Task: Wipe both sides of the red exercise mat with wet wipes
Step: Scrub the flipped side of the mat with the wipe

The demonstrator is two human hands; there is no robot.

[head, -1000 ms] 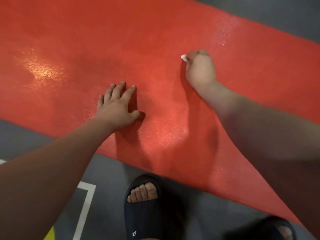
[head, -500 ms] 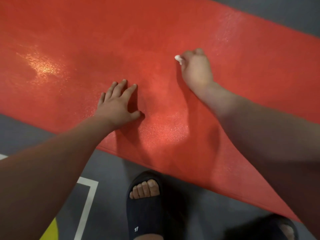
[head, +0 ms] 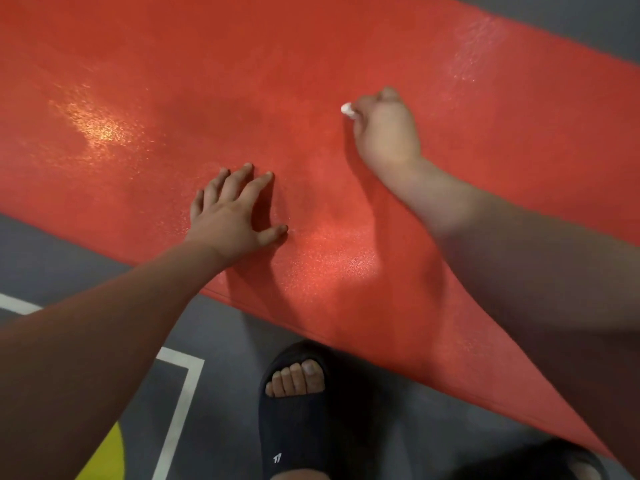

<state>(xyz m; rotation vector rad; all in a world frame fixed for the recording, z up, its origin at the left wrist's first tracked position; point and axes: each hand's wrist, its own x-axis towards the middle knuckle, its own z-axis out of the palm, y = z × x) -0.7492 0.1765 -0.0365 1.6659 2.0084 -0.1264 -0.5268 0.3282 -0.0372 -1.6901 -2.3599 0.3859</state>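
red exercise mat (head: 311, 71) flat on floor | left hand (head: 235, 209) splayed, pinning mat | right hand (head: 386, 133) clenched on wet wipe (head: 347, 110) | risk: small wad misses patches; damp sheen, palm may slip

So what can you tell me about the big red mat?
The red mat lies flat on the grey floor, running across the view. Its surface looks finely grainy, like foam or rubber, with shiny patches, maybe wet. The left hand rests flat on it with spread fingers, near its front edge. The right hand grips a small white wipe against it.
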